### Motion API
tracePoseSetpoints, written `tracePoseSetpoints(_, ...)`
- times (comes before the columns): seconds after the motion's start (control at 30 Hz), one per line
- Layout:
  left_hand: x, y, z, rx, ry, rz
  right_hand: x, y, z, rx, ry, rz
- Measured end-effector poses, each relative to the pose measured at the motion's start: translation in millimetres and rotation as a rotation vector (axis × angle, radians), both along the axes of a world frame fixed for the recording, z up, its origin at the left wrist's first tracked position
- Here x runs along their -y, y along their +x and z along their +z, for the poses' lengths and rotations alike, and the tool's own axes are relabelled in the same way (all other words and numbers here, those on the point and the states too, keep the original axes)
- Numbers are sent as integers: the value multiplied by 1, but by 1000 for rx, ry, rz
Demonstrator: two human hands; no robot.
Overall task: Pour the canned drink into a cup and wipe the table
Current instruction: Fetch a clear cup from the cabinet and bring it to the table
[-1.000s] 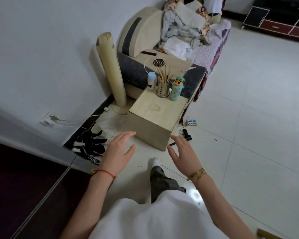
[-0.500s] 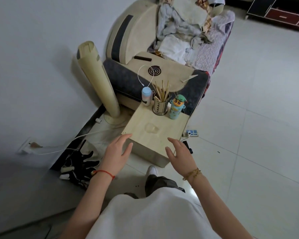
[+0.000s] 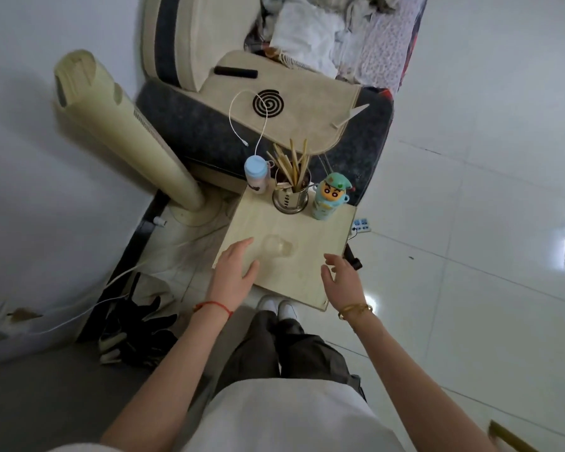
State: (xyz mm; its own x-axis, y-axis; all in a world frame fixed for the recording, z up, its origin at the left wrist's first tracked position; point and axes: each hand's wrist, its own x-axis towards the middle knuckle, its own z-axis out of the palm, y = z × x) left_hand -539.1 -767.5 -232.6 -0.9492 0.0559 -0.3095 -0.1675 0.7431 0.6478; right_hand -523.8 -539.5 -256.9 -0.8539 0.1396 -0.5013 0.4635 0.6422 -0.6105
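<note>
Head view: your left hand (image 3: pixel 235 275) sits over the table's (image 3: pixel 310 278) near-left corner, fingers straight and relaxed, holding nothing. Your right hand (image 3: pixel 341 277) hangs at the table's near-right edge, fingers loosely spread, also holding nothing. Clear cup (image 3: pixel 278 246) stands mid-table, just right of your left fingertips, not touching. At the table's far edge: blue-lidded bottle (image 3: pixel 256 174), steel holder (image 3: pixel 290 199) with sticks, cartoon bottle (image 3: pixel 330 196). Can't tell which one is the canned drink.

Both bare arms reach forward. The left hand (image 3: pixel 234 272) is flat with straight fingers. The right hand (image 3: pixel 341 277) is loose, fingers spread.
</note>
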Motion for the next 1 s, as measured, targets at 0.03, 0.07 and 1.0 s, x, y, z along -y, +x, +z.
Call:
tracePoseSetpoints(0.03,-2,-9,-10,25,-1,-14,1,-7,-8,14,-6,-26)
tracePoseSetpoints(0.07,-3,-17,-21,56,-4,-22,2,-14,-16,25,-12,-56)
tracePoseSetpoints(1.0,-39,-79,-243,165,194,-112,37,-73,-226,179,-249,-439)
